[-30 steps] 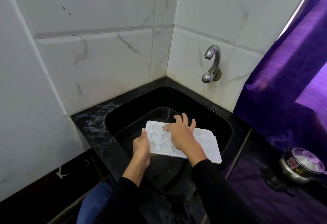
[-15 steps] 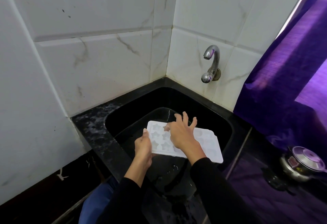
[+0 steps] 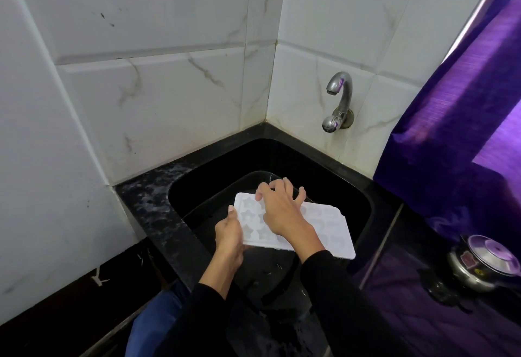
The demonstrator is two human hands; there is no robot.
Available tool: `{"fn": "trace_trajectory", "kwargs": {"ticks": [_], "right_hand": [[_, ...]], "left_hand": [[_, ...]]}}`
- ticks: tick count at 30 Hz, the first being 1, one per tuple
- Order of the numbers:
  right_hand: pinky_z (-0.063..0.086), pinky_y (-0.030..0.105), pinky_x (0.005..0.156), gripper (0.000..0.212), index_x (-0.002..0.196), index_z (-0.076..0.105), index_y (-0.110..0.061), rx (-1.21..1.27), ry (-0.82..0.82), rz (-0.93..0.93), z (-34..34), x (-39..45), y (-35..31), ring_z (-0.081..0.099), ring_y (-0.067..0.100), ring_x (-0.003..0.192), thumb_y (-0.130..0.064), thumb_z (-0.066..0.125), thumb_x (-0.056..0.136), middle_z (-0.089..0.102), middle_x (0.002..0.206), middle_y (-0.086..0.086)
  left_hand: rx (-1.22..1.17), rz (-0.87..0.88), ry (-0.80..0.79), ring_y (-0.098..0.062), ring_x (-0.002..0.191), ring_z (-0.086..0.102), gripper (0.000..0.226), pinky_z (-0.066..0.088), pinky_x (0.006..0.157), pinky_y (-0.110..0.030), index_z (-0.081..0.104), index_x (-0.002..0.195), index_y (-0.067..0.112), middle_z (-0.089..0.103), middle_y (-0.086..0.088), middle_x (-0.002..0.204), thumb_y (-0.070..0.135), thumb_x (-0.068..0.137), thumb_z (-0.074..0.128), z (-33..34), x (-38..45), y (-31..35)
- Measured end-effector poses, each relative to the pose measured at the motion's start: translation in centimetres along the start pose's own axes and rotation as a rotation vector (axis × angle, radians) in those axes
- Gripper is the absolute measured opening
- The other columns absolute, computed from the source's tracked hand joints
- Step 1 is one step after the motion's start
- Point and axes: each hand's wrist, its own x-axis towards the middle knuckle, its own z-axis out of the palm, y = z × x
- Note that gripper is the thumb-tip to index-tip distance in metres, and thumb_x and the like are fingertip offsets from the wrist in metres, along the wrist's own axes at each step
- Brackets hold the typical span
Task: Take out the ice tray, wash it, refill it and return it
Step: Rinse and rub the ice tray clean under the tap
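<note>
Both hands work on one white ice tray (image 3: 321, 224) with star-shaped moulds, and it is held over the black sink (image 3: 363, 207), not resting on the bottom, so that any water can fall into the basin and not on the desk (image 3: 146, 196). The left hand (image 3: 229, 234) grips the near left edge of the tray, with the thumb lying on the top rim and the other fingers hidden below it; this hold probably serves to keep the tray level and steady. The right hand (image 3: 282, 212) lies flat across the moulds with its fingers (image 3: 283, 184) spread and nearly straight, pressing on the surface and gripping nothing, which suits a rubbing of the cavities better than a carrying hold. The tray points its free end to the right, toward the side where the wall tap (image 3: 339, 97) stands, but it is well apart from the spout, and I see no stream of water coming from it. From this I judge that the washing step is in hand and the refilling is not yet begun. The wet plastic may be slippery, so the one-edge grip is the weak point. A pressure cooker (image 3: 485, 263) stands on the dark surface at the far right, beside a purple curtain (image 3: 462, 119).
</note>
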Motion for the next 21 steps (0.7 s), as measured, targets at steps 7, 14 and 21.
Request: {"fn": "trace_trajectory", "kwargs": {"ticks": [7, 14, 21], "right_hand": [[-0.007, 0.062, 0.114, 0.065, 0.135, 0.054, -0.029, -0.116, -0.069, -0.051, 0.4, 0.4, -1.1, -0.006, 0.036, 0.149, 0.011, 0.056, 0.084, 0.010, 0.161, 0.014], [-0.006, 0.063, 0.114, 0.059, 0.132, 0.056, -0.029, -0.141, -0.069, -0.043, 0.6, 0.3, -1.3, -0.003, 0.037, 0.149, 0.007, 0.059, 0.085, 0.019, 0.158, 0.015], [-0.004, 0.061, 0.116, 0.058, 0.133, 0.056, -0.026, -0.122, -0.078, -0.039, 0.8, 0.4, -1.7, -0.002, 0.036, 0.149, 0.004, 0.064, 0.085, 0.019, 0.158, 0.013]], "left_hand": [[0.000, 0.028, -0.001, -0.031, 0.083, 0.068, 0.038, 0.056, 0.068, -0.039, 0.060, 0.092, 0.011, 0.069, -0.017, 0.092, 0.037, 0.102, 0.034, 0.0, -0.1, -0.1], [0.002, 0.033, 0.005, -0.028, 0.077, 0.068, 0.037, 0.056, 0.064, -0.037, 0.059, 0.089, 0.013, 0.068, -0.014, 0.088, 0.037, 0.102, 0.034, -0.3, -0.4, 0.0], [0.004, 0.028, -0.001, -0.027, 0.076, 0.066, 0.036, 0.056, 0.067, -0.039, 0.059, 0.089, 0.013, 0.067, -0.013, 0.086, 0.036, 0.102, 0.034, -0.4, -0.5, 0.2]]}}
